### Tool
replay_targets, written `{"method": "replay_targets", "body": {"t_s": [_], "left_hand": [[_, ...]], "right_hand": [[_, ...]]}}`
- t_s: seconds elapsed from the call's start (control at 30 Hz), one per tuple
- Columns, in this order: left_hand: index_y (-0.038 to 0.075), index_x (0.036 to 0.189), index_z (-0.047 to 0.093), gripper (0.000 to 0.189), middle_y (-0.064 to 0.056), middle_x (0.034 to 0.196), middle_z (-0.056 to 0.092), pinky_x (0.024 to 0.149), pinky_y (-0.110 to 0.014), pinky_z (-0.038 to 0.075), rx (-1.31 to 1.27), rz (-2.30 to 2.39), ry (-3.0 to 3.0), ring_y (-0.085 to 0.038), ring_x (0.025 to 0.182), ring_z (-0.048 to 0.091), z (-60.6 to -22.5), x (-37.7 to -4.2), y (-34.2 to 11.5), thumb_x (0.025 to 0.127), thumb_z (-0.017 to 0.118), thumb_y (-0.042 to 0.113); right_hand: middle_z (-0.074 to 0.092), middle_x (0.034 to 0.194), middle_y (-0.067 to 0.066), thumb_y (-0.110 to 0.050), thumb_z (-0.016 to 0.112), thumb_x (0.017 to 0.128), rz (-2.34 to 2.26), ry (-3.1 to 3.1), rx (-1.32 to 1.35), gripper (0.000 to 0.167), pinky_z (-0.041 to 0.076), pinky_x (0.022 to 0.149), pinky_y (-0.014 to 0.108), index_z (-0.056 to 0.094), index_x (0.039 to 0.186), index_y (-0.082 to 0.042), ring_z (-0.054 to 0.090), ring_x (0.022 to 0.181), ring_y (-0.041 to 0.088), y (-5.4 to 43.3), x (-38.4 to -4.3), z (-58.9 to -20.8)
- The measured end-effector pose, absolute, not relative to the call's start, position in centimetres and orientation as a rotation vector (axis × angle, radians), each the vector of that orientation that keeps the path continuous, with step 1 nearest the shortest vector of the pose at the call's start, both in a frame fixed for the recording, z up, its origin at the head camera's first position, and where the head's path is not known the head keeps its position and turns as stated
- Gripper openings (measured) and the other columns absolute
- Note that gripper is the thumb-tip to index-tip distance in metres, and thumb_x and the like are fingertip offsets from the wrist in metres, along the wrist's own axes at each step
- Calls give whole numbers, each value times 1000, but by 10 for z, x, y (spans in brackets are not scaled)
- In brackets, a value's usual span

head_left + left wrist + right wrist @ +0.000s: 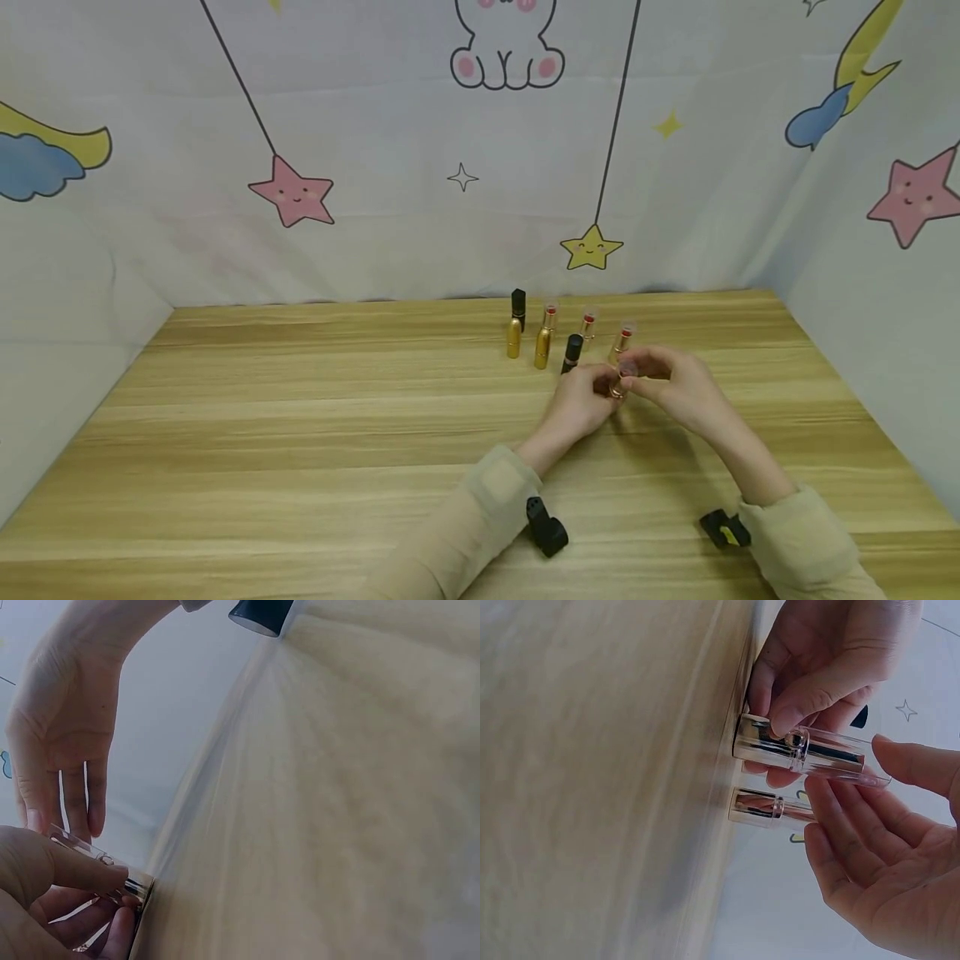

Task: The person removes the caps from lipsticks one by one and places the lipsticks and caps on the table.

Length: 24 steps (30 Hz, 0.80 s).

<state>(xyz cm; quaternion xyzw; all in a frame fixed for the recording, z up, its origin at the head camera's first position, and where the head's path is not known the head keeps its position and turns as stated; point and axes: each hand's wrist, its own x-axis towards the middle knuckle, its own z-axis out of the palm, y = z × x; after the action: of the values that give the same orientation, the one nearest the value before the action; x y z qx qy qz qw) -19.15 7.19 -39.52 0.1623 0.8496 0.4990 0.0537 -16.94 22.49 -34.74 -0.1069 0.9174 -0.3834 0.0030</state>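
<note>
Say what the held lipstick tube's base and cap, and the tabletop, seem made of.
Base: metal or metallised plastic, polished gold, given mirror-like reflections. Cap: probably glossy clear plastic, possibly glass; you see through it. Tabletop: wood or wood-look laminate, by its streaky grain.

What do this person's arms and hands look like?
The left hand and right hand are bare, without gloves. Pale beige sleeves end in wide cuffs. A small black gadget sits by each cuff, the right one with a yellow patch.
</note>
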Motion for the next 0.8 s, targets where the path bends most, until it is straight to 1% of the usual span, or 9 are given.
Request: {"method": "replay_targets", "body": {"t_s": [0.23,0.53,0.8], "left_hand": [[8,100,73,18,-4,94,73,69,-13,47,458,1526,2530,-6,79,62,-393,-191,70,83,72,5],[10,104,73,20,-3,99,73,72,-15,49,422,1528,2482,-7,84,65,-391,-190,70,85,72,7],[10,105,73,21,-3,101,73,74,-16,50,417,1535,2467,-7,86,65,-391,-190,69,85,71,8]], "right_hand": [[70,109,17,-13,68,89,-1199,2881,-340,30,50,86,41,65,116,0,66,104,34,225,-169,-346],[70,110,18,-14,68,89,-1206,2887,-334,28,52,87,49,66,114,-1,65,105,36,225,-168,-347],[70,110,17,-15,68,89,-1204,2888,-337,29,52,87,49,66,115,-2,65,105,36,225,-168,-346]]}}
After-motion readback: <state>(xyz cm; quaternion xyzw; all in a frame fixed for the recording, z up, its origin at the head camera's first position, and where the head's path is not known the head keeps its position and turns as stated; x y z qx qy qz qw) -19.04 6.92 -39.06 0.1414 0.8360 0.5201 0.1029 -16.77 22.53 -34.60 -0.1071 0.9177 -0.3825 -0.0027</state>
